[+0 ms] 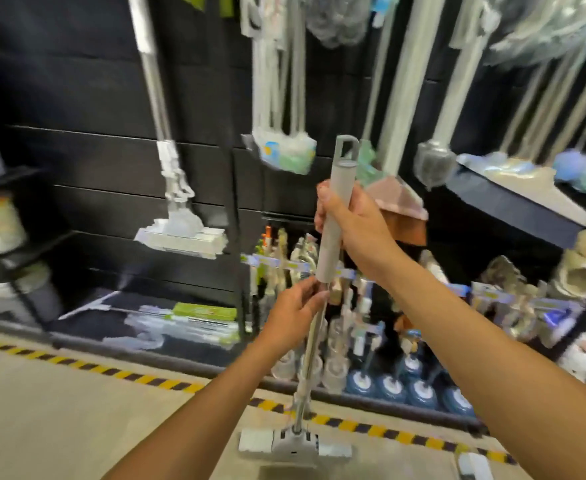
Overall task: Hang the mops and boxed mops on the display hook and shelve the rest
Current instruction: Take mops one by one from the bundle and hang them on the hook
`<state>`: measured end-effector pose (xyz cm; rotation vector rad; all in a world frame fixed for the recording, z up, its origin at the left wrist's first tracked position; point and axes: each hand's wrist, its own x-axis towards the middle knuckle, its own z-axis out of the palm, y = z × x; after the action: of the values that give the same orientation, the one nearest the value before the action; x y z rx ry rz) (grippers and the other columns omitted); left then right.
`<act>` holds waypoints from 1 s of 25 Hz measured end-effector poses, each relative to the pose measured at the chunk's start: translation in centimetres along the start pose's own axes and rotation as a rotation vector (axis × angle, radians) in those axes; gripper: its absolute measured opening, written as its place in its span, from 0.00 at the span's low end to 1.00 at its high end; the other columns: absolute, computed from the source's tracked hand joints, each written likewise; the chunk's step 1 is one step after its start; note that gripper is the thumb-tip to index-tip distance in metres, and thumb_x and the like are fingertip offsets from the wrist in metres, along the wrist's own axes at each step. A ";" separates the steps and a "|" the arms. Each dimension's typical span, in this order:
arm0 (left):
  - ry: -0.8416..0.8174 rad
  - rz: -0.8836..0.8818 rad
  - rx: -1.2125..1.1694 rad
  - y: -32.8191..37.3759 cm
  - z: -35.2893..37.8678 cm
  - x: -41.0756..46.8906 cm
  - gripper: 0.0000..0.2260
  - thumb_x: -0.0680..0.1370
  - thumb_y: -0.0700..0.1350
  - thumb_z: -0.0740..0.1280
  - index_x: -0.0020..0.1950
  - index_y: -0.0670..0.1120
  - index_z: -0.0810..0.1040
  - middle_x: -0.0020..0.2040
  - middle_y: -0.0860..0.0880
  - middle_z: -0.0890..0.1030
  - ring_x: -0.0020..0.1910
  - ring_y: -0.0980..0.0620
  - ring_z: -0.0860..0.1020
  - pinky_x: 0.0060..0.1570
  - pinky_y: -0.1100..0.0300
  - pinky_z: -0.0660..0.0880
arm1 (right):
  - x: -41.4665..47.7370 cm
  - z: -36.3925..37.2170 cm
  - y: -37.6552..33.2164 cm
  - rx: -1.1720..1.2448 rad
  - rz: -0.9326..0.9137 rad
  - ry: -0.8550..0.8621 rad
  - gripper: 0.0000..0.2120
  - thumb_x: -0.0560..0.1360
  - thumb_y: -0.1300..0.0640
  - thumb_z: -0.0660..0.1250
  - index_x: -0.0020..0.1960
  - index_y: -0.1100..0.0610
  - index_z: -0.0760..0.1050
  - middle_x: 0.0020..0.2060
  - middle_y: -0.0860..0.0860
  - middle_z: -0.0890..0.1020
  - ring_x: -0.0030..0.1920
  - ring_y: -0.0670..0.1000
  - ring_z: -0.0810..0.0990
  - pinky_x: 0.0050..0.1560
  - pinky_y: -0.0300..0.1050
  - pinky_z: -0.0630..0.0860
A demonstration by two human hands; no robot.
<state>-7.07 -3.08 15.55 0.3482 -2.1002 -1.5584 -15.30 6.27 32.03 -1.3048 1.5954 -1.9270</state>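
I hold a grey sponge mop (333, 237) upright in front of the black display wall. My right hand (350, 223) grips its grey handle below the hanging loop. My left hand (295, 313) pinches the metal pole just under the grey grip. The mop's white and grey head (295, 443) hangs near the floor. Another sponge mop (177, 216) hangs on the wall to the left. Boxed mops (194, 320) lie on the bottom shelf at left.
Several mops and dusters (284, 147) hang from hooks across the top and right. Toilet brushes (388, 382) fill the low shelf ahead. A yellow and black floor stripe (128, 374) runs along the shelf base. A rack with buckets (0, 237) stands at far left.
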 end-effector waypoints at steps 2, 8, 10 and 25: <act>0.114 0.016 0.111 0.0 -5.7 -1.0 0.09 0.84 0.47 0.66 0.60 0.45 0.81 0.52 0.42 0.86 0.52 0.43 0.83 0.54 0.49 0.78 | 2.4 5.0 -0.6 0.088 0.009 -0.084 0.04 0.83 0.59 0.67 0.58 0.56 0.75 0.42 0.51 0.82 0.43 0.49 0.84 0.50 0.45 0.80; 0.401 -0.033 0.245 -0.7 -21.1 -4.8 0.06 0.83 0.48 0.67 0.57 0.54 0.83 0.48 0.48 0.86 0.49 0.48 0.83 0.51 0.52 0.79 | 8.3 19.7 0.3 0.206 -0.019 -0.331 0.18 0.79 0.49 0.71 0.67 0.52 0.76 0.60 0.52 0.86 0.61 0.53 0.85 0.65 0.54 0.80; 0.486 -0.068 0.253 -1.2 -25.9 -6.0 0.09 0.83 0.47 0.67 0.56 0.61 0.83 0.50 0.50 0.87 0.52 0.50 0.84 0.56 0.52 0.80 | 10.4 24.4 1.8 0.218 -0.035 -0.413 0.14 0.83 0.55 0.68 0.69 0.52 0.75 0.62 0.50 0.85 0.61 0.51 0.85 0.67 0.54 0.79; 0.883 -0.202 0.300 -7.0 -55.2 -8.5 0.09 0.83 0.42 0.68 0.57 0.55 0.84 0.53 0.48 0.87 0.54 0.52 0.85 0.58 0.54 0.79 | 25.9 55.6 9.4 0.417 0.019 -0.812 0.15 0.82 0.63 0.68 0.67 0.57 0.79 0.59 0.51 0.87 0.59 0.53 0.86 0.58 0.50 0.84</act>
<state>28.74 -46.29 19.16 1.1433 -1.5879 -0.8971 12.30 -49.31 32.71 -1.5684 0.7558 -1.3218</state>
